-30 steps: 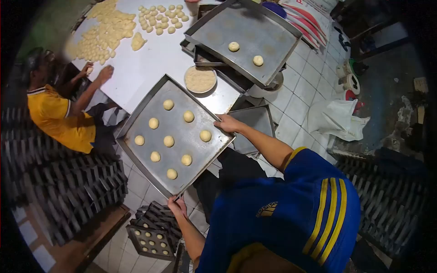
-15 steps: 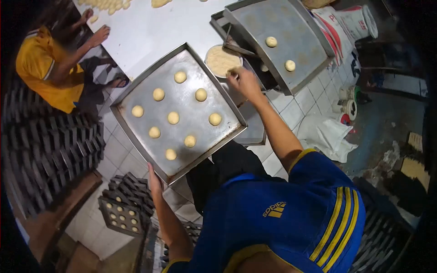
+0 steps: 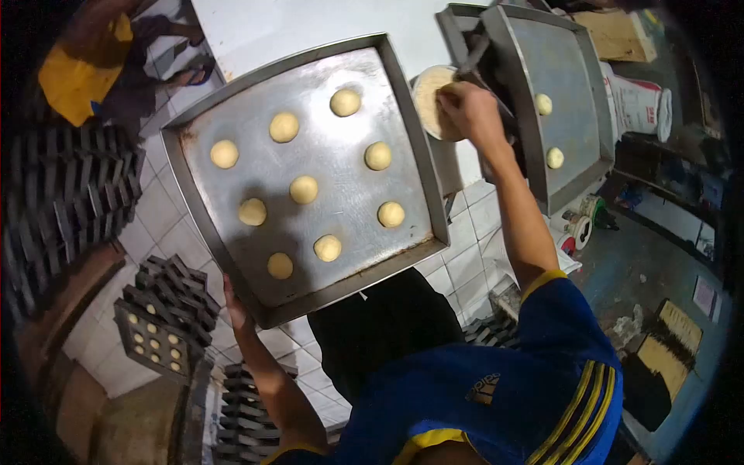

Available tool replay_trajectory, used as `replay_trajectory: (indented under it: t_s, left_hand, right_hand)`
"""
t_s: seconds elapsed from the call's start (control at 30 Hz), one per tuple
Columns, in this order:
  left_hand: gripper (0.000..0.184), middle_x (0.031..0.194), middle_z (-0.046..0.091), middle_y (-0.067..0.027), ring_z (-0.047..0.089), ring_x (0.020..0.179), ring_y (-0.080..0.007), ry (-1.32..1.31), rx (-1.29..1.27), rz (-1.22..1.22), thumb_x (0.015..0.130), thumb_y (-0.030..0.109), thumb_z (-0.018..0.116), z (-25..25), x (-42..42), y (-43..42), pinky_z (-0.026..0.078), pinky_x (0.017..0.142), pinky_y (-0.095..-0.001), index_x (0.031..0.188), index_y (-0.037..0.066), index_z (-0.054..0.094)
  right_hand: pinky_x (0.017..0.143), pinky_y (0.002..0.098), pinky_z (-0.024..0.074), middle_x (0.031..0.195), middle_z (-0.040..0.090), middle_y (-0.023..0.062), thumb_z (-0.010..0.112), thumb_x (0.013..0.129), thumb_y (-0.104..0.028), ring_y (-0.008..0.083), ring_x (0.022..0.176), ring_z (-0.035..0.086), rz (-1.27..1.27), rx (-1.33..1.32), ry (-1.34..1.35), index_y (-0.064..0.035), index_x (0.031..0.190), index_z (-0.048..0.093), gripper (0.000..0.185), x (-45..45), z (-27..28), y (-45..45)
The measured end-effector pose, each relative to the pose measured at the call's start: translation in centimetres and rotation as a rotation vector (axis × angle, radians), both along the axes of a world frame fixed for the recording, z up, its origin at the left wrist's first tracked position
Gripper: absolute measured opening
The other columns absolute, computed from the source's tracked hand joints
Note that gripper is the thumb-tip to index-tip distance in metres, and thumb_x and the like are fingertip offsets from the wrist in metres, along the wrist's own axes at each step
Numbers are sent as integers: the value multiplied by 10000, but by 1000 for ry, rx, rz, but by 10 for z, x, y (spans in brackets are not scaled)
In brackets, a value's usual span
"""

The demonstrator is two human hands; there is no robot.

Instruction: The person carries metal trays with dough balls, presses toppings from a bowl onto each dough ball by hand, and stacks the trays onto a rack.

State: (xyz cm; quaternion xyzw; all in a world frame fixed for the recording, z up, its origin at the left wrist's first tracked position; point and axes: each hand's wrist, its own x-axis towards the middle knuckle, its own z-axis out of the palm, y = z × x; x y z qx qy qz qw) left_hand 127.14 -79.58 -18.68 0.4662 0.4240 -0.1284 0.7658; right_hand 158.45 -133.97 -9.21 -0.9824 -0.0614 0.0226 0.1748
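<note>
Several round dough balls (image 3: 304, 190) sit spaced out on a metal tray (image 3: 341, 225). My left hand (image 3: 236, 306) holds this tray by its lower left side, its fingers mostly hidden beneath. Over a round bowl of pale crumbs (image 3: 428, 101), right of the tray, my right hand (image 3: 467, 107) has its fingers pinched together; whatever they hold is hidden. Beyond it a second metal tray (image 3: 554, 85) carries two dough balls and rests tilted on other trays.
A white table (image 3: 310, 22) lies behind the tray. At the upper left is a person in a yellow shirt (image 3: 81, 66). Stacked dark trays (image 3: 70, 194) stand at left, and a tray with dough balls (image 3: 151, 341) leans at lower left. White sacks (image 3: 639, 105) are at right.
My right hand has let go of the tray and moved to the bowl. The tray, held by my left hand, appears nearer and turned. The view has shifted right.
</note>
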Motion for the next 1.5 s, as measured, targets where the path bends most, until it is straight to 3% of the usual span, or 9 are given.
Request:
replay_trajectory:
  t_s: [0.2, 0.43, 0.77, 0.97, 1.07, 1.2, 1.3, 1.4, 1.5]
  left_hand:
    - [730, 1561, 551, -145, 534, 1415, -315, -82, -21, 55, 1078, 511, 588, -20, -12, 6, 394, 1207, -459, 1598, 15, 461]
    - [726, 1500, 585, -157, 554, 1369, -357, -24, 69, 88, 1055, 567, 567, -24, -14, 1, 418, 1158, -517, 1539, 26, 538]
    - [759, 1527, 570, -133, 542, 1409, -277, 5, 44, 101, 1033, 488, 626, -47, -27, 9, 394, 1212, -433, 1588, 0, 453]
    - [679, 1491, 595, -127, 573, 1375, -271, -53, 60, 72, 1043, 427, 627, -68, -37, 19, 419, 1189, -425, 1551, 4, 477]
    - [674, 1482, 602, -132, 586, 1352, -279, -58, -19, 87, 1043, 433, 635, -37, -18, 6, 431, 1174, -430, 1549, 14, 485]
    - [694, 1470, 610, -125, 595, 1328, -284, -33, -16, 131, 1030, 478, 654, -19, -4, -4, 437, 1159, -442, 1544, 34, 508]
    - [683, 1464, 614, -110, 594, 1328, -286, -36, -24, 86, 1029, 480, 660, -18, -4, 0, 441, 1151, -448, 1532, 38, 524]
    - [675, 1465, 613, -102, 576, 1350, -275, -17, 20, 102, 1035, 477, 661, -31, -15, 7, 426, 1165, -443, 1537, 47, 523]
    - [684, 1476, 601, -103, 555, 1370, -270, -2, 29, 169, 1034, 493, 661, -65, -41, 22, 404, 1182, -437, 1537, 49, 525]
  right_hand:
    - [837, 293, 569, 986, 797, 63, 814, 983, -292, 118, 913, 715, -368, 863, 464, -5, 1145, 801, 330, -17, 7, 22]
    - [837, 312, 603, 1028, 790, 113, 778, 1003, -154, 183, 915, 750, 244, 647, 563, -42, 1132, 807, 174, -72, 15, 187]
    - [771, 349, 600, 1002, 646, 27, 791, 863, -109, 208, 924, 641, 704, 154, -20, -114, 1051, 775, 189, -93, -44, 216]
    - [1137, 438, 495, 1518, 598, 107, 686, 1019, -357, 282, 1375, 592, 806, 141, 28, -102, 1497, 609, 546, -106, -41, 213]
    - [1319, 495, 279, 1782, 287, 127, 533, 1077, -514, 325, 1629, 303, 864, 16, 198, -113, 1704, 313, 776, -112, -60, 210]
    - [1286, 489, 332, 1725, 389, 160, 591, 1089, -414, 354, 1555, 428, 818, 211, 281, -88, 1675, 375, 704, -95, -32, 195]
    - [1125, 453, 496, 1391, 690, 192, 691, 1042, -149, 351, 1285, 656, 296, 392, -32, -36, 1444, 652, 420, -79, -8, 143]
    - [775, 353, 614, 1166, 757, 150, 722, 1042, -172, 249, 957, 764, -72, 167, -162, -73, 1289, 762, 269, -69, 8, 73]
    - [855, 415, 585, 1164, 758, 161, 724, 1038, -236, 317, 970, 748, -215, -211, -92, -104, 1258, 794, 266, -55, 11, 27]
